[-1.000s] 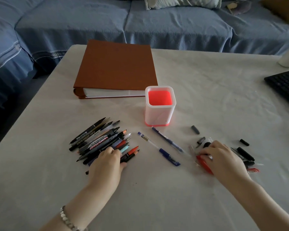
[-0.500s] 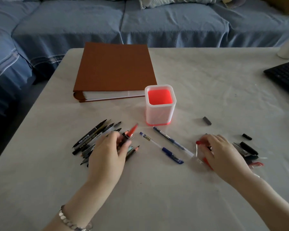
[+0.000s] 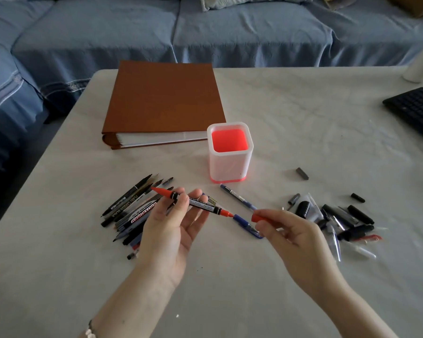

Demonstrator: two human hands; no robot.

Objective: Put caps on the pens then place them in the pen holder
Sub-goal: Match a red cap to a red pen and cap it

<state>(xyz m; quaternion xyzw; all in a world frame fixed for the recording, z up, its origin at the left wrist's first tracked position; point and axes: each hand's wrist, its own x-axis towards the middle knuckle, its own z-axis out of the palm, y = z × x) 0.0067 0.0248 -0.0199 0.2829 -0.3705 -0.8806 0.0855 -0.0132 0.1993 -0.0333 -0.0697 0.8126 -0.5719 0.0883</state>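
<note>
Left hand (image 3: 171,230) lifted red marker (image 3: 200,203), right hand (image 3: 296,237) red cap (image 3: 258,217); WHITEBOARD pen (image 3: 142,214) beneath.

**Blue sofa behind a cloth-covered table, dim light**

A table (image 3: 303,113) is seen draped in a pale, creased cloth w/ faint marbling; a blue-covered sofa (image 3: 242,37) is set along its far edge & is carried round the left side; a lighter patterned band is stitched across the cover at left; a pale cushion (image 3: 230,1) & a tan one (image 3: 418,4) are propped at the back; the floor (image 3: 7,196) btwn sofa & table is left in shadow; the room is lit softly & dimly.
</note>
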